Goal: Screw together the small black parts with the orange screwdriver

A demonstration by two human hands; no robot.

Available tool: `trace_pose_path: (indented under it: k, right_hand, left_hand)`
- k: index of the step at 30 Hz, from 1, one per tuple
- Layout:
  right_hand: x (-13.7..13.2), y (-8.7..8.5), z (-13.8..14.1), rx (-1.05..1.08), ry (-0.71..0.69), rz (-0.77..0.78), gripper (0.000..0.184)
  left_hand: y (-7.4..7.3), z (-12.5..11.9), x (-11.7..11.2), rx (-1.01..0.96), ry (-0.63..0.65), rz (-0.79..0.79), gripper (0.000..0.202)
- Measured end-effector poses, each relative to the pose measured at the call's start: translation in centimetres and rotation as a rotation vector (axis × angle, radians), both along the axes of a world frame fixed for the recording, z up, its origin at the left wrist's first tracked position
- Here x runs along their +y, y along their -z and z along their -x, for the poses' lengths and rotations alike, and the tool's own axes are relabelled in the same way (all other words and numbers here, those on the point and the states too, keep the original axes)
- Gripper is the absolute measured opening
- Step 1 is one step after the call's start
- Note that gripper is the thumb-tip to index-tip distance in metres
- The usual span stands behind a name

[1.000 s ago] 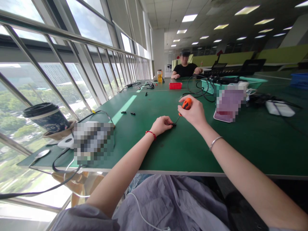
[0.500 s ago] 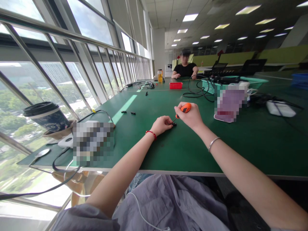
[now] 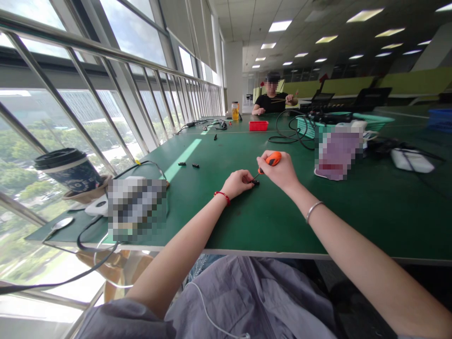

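My right hand (image 3: 280, 170) is closed round an orange-handled screwdriver (image 3: 272, 159), its shaft slanting down to the left. The tip meets a small black part (image 3: 254, 182) that lies on the green table (image 3: 268, 212). My left hand (image 3: 238, 182) is curled with its fingertips pinching that black part and holding it against the table. A red cord is on my left wrist and a silver bangle on my right.
A lidded coffee cup (image 3: 68, 170) and cables sit at the near left edge. Two small black parts (image 3: 188, 165) lie farther out. A red tray (image 3: 257, 125), a yellow bottle (image 3: 234, 111), coiled cables and a teal basket (image 3: 310, 123) stand beyond. Another person (image 3: 272, 98) sits at the far end.
My right hand has lowered and tilted the screwdriver, bringing the handle closer to my left hand. The left hand stays on the black part. The far person has raised a hand.
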State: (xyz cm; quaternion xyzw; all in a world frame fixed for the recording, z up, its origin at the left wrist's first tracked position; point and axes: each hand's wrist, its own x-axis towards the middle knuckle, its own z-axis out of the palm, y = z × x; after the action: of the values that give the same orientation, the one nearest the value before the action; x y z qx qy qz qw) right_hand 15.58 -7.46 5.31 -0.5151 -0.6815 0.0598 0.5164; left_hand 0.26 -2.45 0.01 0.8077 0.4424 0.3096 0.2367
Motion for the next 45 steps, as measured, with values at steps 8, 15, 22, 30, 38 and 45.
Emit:
trace_pose_path:
  k: [8,15,22,30,38,45]
  right_hand:
    - [-0.1,0.0,0.0,-0.004,-0.005,-0.003,0.026]
    - [0.0,-0.1,0.0,0.009,-0.009,-0.012,0.018]
    - [-0.2,-0.2,0.1,-0.013,-0.010,-0.053,0.030]
    - [-0.6,-0.3,0.4,-0.065,0.027,-0.028,0.019]
    - [-0.7,-0.3,0.2,-0.105,0.021,-0.088,0.035]
    - [0.0,-0.8,-1.5,-0.019,0.006,-0.149,0.033]
  left_hand:
    - [0.1,0.0,0.1,-0.001,-0.003,0.001,0.009]
    - [0.1,0.0,0.0,-0.007,0.006,-0.005,0.007]
    - [0.1,-0.1,0.1,-0.032,0.010,-0.003,0.008]
    - [0.1,0.0,0.1,-0.040,0.014,0.007,0.007]
    - [-0.1,-0.1,-0.1,-0.051,0.013,0.002,0.007]
    - [0.1,0.0,0.1,-0.024,0.015,0.017,0.008]
